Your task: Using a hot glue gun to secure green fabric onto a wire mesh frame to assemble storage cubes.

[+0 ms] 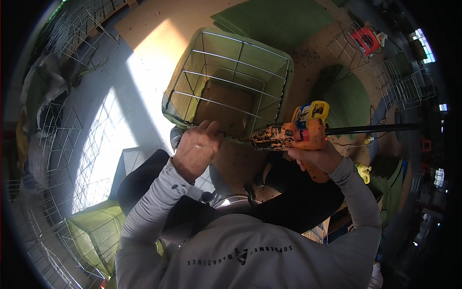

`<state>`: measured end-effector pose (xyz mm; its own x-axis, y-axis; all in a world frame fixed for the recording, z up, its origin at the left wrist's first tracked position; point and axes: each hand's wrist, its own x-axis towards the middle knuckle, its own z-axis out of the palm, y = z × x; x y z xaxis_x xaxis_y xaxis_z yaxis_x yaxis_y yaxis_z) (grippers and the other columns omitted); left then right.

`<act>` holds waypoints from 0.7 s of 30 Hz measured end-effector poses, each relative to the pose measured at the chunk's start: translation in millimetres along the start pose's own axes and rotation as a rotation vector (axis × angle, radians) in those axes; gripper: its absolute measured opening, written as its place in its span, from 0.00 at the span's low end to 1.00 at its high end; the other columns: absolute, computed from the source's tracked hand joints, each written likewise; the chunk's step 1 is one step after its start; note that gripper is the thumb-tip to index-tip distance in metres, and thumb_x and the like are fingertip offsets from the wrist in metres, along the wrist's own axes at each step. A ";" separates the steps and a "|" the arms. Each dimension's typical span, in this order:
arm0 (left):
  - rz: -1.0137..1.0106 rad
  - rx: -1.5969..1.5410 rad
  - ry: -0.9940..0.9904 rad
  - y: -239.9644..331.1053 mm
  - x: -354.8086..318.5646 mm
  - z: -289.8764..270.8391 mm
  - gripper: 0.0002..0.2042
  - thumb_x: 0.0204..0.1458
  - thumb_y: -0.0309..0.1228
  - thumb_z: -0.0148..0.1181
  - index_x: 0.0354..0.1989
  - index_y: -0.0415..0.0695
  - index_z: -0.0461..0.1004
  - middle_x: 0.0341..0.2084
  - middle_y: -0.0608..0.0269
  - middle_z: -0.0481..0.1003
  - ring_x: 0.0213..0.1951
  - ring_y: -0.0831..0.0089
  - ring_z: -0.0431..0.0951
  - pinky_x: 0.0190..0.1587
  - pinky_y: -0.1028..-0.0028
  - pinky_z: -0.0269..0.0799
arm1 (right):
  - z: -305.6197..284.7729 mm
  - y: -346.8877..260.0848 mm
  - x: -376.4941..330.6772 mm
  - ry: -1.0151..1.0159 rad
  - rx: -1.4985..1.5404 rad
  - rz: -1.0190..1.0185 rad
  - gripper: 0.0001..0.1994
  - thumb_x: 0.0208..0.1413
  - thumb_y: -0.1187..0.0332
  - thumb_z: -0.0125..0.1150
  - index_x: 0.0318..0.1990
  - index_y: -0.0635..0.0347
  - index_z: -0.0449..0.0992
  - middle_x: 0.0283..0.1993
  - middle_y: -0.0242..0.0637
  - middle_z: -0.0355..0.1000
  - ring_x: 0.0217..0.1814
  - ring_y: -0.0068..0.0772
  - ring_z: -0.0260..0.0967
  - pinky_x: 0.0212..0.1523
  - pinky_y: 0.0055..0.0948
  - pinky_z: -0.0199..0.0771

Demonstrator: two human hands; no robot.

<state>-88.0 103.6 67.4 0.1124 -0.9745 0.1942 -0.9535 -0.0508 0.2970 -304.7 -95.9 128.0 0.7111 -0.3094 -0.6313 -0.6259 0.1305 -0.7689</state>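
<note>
My right hand (315, 156) is wrapped round the handle of an orange glue gun (308, 136), its front smeared with black. A long black glue stick (375, 128) runs out of its back to the right. The gun's tip meets the near rim of a box-shaped wire frame (226, 74) lined with green fabric (185, 86). Along that rim runs a dark line of glue. My left hand (198, 147) is closed on the near edge of the fabric and frame, left of the tip. Its fingertips are partly hidden behind the edge.
Green fabric sheets (274, 21) lie beyond the frame, and more green sheets (344, 94) at right. Bare wire frames (62, 135) stand at left, near a yellow-green covered frame (98, 236). A red stool (366, 41) is at the far right. Brown board (139, 26) covers part of the floor.
</note>
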 end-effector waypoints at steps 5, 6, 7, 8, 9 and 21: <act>0.020 0.033 -0.018 1.8 2.4 0.2 0.07 0.36 0.22 0.54 0.26 0.42 0.72 0.27 0.61 0.67 0.35 0.65 0.72 0.35 0.69 0.72 | -2.0 -0.6 -6.3 0.030 -0.010 0.031 0.14 0.47 0.61 0.66 0.33 0.62 0.71 0.21 0.28 0.66 0.18 0.17 0.64 0.20 0.19 0.67; 0.020 0.033 -0.017 1.7 2.1 0.3 0.07 0.36 0.22 0.54 0.26 0.42 0.72 0.27 0.61 0.67 0.35 0.65 0.72 0.35 0.69 0.72 | -2.2 0.2 -6.5 0.029 -0.010 0.031 0.14 0.47 0.61 0.66 0.33 0.62 0.71 0.21 0.28 0.66 0.18 0.17 0.64 0.20 0.19 0.67; 0.023 0.031 -0.017 1.6 2.3 0.5 0.06 0.36 0.23 0.53 0.26 0.42 0.72 0.27 0.61 0.67 0.35 0.65 0.72 0.35 0.69 0.72 | -3.2 1.3 -6.9 0.040 -0.028 0.029 0.14 0.48 0.61 0.66 0.33 0.62 0.72 0.21 0.28 0.66 0.18 0.17 0.64 0.20 0.19 0.66; 0.027 0.030 -0.017 1.6 2.4 0.5 0.06 0.36 0.23 0.53 0.26 0.42 0.72 0.27 0.61 0.66 0.35 0.65 0.72 0.35 0.69 0.72 | -4.2 2.1 -7.6 0.051 -0.045 0.026 0.14 0.48 0.61 0.66 0.33 0.62 0.72 0.21 0.28 0.66 0.18 0.17 0.64 0.19 0.19 0.66; 0.027 0.030 -0.016 1.6 2.5 0.3 0.06 0.36 0.23 0.53 0.26 0.42 0.72 0.27 0.61 0.66 0.35 0.65 0.72 0.35 0.69 0.72 | -5.7 2.5 -8.8 0.052 -0.046 0.026 0.14 0.48 0.61 0.66 0.33 0.62 0.72 0.21 0.28 0.66 0.18 0.17 0.64 0.19 0.19 0.66; 0.022 0.050 -0.042 1.9 2.7 -0.3 0.05 0.37 0.24 0.53 0.25 0.42 0.72 0.26 0.61 0.66 0.35 0.65 0.72 0.35 0.69 0.72 | -10.2 3.8 -13.5 0.047 -0.092 0.040 0.16 0.47 0.58 0.66 0.35 0.61 0.72 0.21 0.28 0.67 0.18 0.18 0.64 0.19 0.19 0.66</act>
<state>-89.4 101.0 68.8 0.0809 -0.9837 0.1603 -0.9685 -0.0396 0.2458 -319.9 -100.8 134.6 0.6706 -0.3495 -0.6543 -0.6817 0.0574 -0.7294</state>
